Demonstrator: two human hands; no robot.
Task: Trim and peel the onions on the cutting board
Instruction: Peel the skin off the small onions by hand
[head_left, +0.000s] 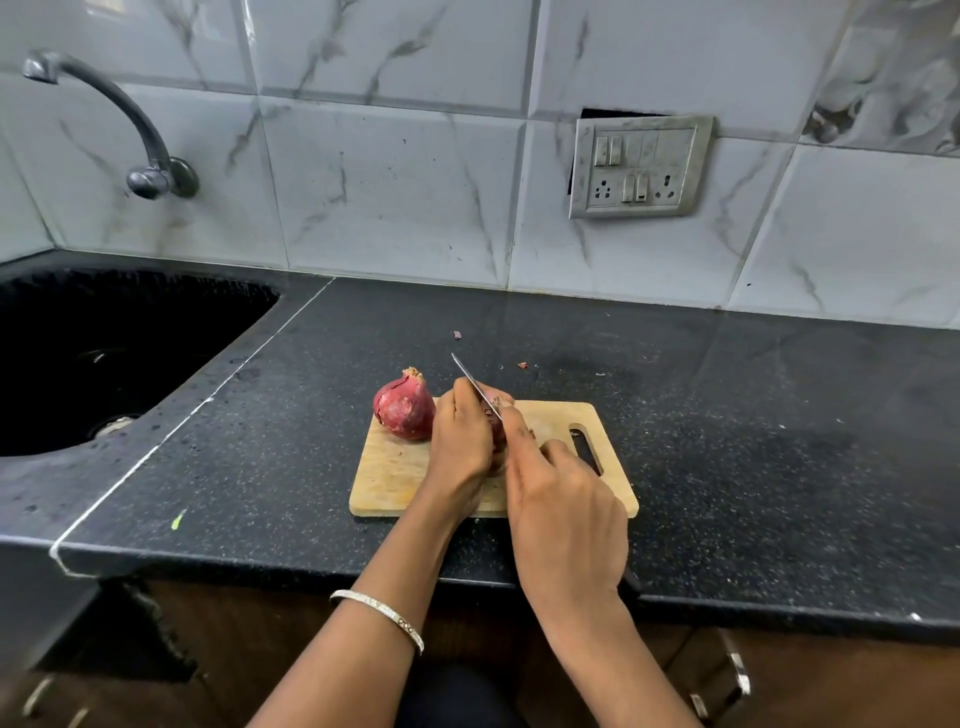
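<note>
Wooden board (395, 473) lies on a black speckled counter (727, 441), handle slot to the right. Both forearms reach in from the bottom edge and meet over the middle of the board. The left hand (460, 441) is curled, knuckles up, around an onion (497, 422) that it holds down on the board; only a sliver of purple skin shows between the two hands. A thin bangle (382, 616) sits on the left forearm. The right hand (563, 519) grips a knife (475, 385), fingers wrapped round the handle, which is hidden, and the index finger stretched forward along the back of the blade. The blade slants up and away to the left, its tip above the left hand's knuckles, its lower part at the held onion's top. Whether the edge has entered the onion cannot be told.

A second onion (404, 408), red and unpeeled with its dry tip up, stands on the board's far left corner, just beside the left hand.

Small scraps (457, 335) of skin lie on the counter beyond the board. A black sink (104, 353) is sunk into the counter at the left, with a curved tap (124, 114) on the wall above it. The wall is grey marbled tile (395, 192), with a switch plate (639, 166) right of centre. Cabinet fronts with metal handles (737, 670) show below the counter edge.
</note>
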